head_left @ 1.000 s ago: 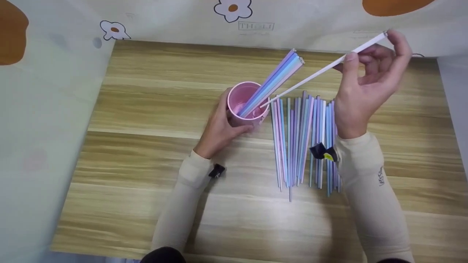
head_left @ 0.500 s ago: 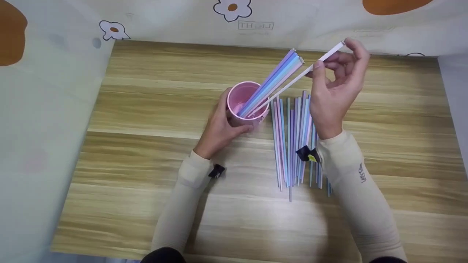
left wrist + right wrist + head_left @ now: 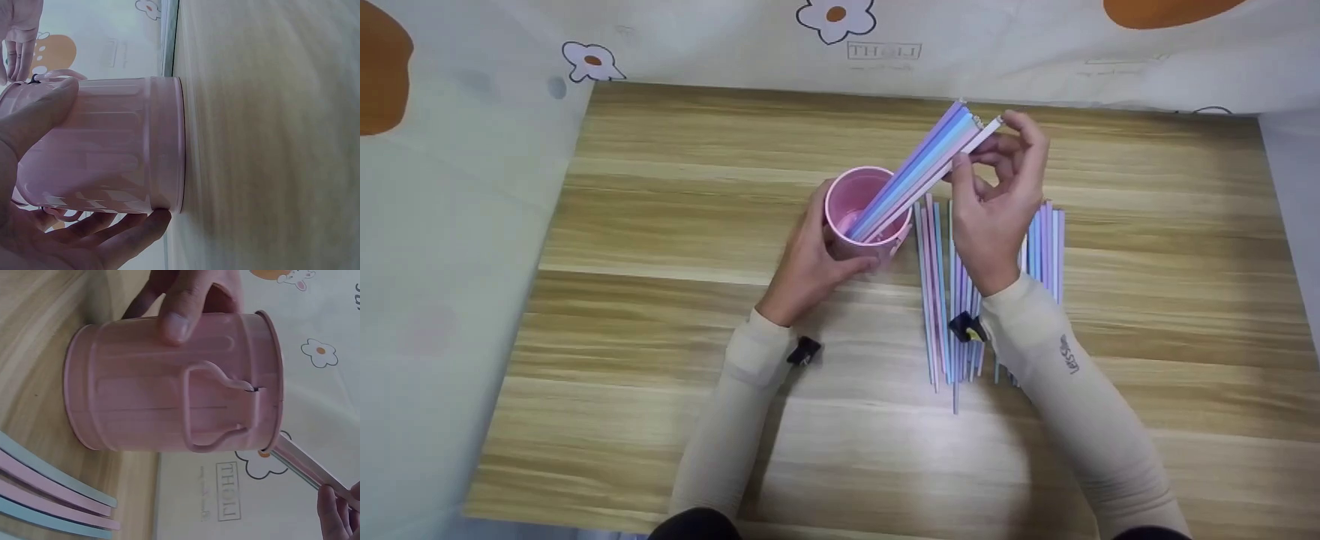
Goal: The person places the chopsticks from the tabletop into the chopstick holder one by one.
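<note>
A pink pail point(image 3: 861, 259) with small loop handles stands on the wooden table, its ribbed wall point(image 3: 140, 391) plain in the right wrist view. My left hand point(image 3: 810, 262) grips it from the left, with the thumb on one side and the fingers on the other. Several purple, blue and pink sticks point(image 3: 934, 146) lean in it toward the upper right. My right hand point(image 3: 997, 202) pinches a white stick point(image 3: 982, 136) near its upper end, index fingertip at the top. This stick slants into the pail alongside the others, its lower end inside the rim.
Loose pastel sticks point(image 3: 934, 292) lie side by side on the table point(image 3: 660, 225) right of the pail, partly hidden under my right hand and sleeve point(image 3: 1057, 360). A pale flower-printed cloth point(image 3: 720, 45) hangs behind the table's back edge.
My right hand has moved left and slightly down, bringing the white stick against the bundle and further into the pail. My left hand and the pail have stayed put.
</note>
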A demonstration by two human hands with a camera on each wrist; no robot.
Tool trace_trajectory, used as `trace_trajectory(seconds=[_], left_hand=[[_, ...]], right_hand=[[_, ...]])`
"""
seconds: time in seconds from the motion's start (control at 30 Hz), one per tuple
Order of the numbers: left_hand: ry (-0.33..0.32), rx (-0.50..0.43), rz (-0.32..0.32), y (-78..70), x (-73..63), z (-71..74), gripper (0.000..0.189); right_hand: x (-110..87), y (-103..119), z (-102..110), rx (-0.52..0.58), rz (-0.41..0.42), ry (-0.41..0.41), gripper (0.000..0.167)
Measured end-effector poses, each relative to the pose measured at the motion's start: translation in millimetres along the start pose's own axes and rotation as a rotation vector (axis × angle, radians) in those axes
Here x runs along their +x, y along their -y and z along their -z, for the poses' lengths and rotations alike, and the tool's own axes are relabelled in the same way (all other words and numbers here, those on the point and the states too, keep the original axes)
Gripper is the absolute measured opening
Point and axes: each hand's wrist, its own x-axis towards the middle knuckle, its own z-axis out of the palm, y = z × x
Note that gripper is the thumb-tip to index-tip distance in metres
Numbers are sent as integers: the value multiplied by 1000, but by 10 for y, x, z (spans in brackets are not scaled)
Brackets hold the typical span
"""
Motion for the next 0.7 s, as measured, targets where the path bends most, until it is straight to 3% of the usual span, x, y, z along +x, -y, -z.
trace_trajectory(seconds=[0.37,0.7], left_hand=[[6,-58,-27,16,8,0,102],[6,-36,-21,6,6,5,106]], right_hand=[[-104,-40,-33,-53,-11,44,47],[-96,-22,30,-67,-51,74,51]])
